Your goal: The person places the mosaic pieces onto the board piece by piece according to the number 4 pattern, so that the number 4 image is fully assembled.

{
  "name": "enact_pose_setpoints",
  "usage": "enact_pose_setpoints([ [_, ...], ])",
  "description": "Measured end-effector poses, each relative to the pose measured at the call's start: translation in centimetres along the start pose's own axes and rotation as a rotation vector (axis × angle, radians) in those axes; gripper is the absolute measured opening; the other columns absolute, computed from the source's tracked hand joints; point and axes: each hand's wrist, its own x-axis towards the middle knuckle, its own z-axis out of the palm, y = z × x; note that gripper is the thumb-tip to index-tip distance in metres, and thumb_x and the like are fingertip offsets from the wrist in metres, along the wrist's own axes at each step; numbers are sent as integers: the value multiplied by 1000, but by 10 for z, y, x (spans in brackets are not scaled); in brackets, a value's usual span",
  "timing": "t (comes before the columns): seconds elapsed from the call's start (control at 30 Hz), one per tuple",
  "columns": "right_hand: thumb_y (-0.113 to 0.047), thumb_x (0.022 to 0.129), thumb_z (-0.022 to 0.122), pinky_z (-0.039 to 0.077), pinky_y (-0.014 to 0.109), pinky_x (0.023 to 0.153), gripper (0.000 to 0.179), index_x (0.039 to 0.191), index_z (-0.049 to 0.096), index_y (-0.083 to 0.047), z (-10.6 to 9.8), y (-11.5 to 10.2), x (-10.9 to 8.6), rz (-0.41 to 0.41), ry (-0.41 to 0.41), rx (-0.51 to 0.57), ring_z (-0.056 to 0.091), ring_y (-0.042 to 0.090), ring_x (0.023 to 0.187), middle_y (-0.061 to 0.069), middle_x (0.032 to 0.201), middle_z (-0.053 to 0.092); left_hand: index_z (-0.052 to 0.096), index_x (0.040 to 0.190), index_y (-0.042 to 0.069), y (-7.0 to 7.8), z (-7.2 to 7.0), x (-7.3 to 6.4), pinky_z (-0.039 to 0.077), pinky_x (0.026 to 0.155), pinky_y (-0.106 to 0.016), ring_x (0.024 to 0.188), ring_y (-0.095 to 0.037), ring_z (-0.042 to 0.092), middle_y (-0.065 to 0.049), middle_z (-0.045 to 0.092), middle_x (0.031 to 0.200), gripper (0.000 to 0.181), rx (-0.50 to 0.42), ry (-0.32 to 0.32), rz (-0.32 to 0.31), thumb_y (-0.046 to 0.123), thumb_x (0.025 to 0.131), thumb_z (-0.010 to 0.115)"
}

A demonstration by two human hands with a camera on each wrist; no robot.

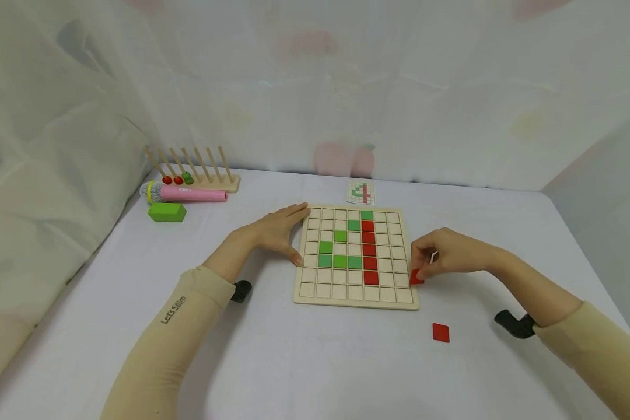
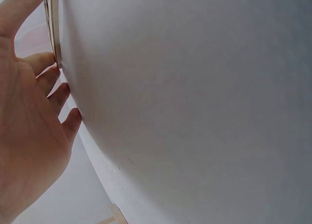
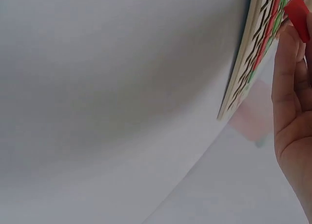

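Note:
A wooden grid board (image 1: 328, 297) lies on the white table, with red tiles (image 1: 369, 250) in one column and green tiles (image 1: 340, 261) forming a slanted line and a row to its left. My left hand (image 1: 278, 228) rests at the board's left edge, fingers spread and thumb lower down the same edge. Between thumb and fingertips my right hand (image 1: 443, 252) pinches a red tile (image 3: 297, 17), which overlaps the board's right edge in the head view. Another red tile (image 1: 441, 332) lies on the table below the right hand.
Behind the board lies a small pattern card (image 1: 361, 191) showing a green and red 4. At the back left are a pegged wooden stand (image 1: 233, 184) with red and green beads, a pink toy microphone (image 1: 194, 194) and a green block (image 1: 167, 212).

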Motion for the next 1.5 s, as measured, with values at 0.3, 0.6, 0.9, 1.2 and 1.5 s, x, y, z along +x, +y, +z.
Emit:
enact_pose_setpoints([
  [0.3,-16,85,75,54,23,71,9,87,67,-22,5,-17,20,-10,-11,5,61,10,76,-10,80,67,16,160,12,1,0,1,15,129,-50,158,-29,8,-5,7,170,127,-7,-1,-3,56,64,87],
  [0.6,-16,86,74,53,21,70,9,91,68,-20,18,-29,38,-81,-26,23,60,8,76,-8,82,65,15,160,12,0,0,0,16,128,-52,158,-31,9,-6,6,170,128,-8,2,-4,56,63,87],
  [0.9,-15,85,75,54,20,68,10,92,69,-19,26,-37,47,-95,-28,34,60,9,74,-6,80,66,15,160,12,0,0,0,15,128,-53,157,-31,9,-5,6,170,127,-19,1,-8,55,64,87],
  [1.2,-14,85,76,53,19,67,11,93,70,-19,32,-42,51,-88,-32,31,59,8,73,-7,78,66,15,160,12,0,0,0,16,128,-54,157,-32,9,-5,6,170,127,-17,4,-7,55,64,87],
  [1.5,-11,86,73,54,19,67,11,92,72,-20,38,-42,51,-80,-41,28,60,8,73,-7,78,66,15,160,12,0,0,0,16,128,-54,158,-30,8,-4,6,170,129,-16,-2,-11,57,63,87],
])
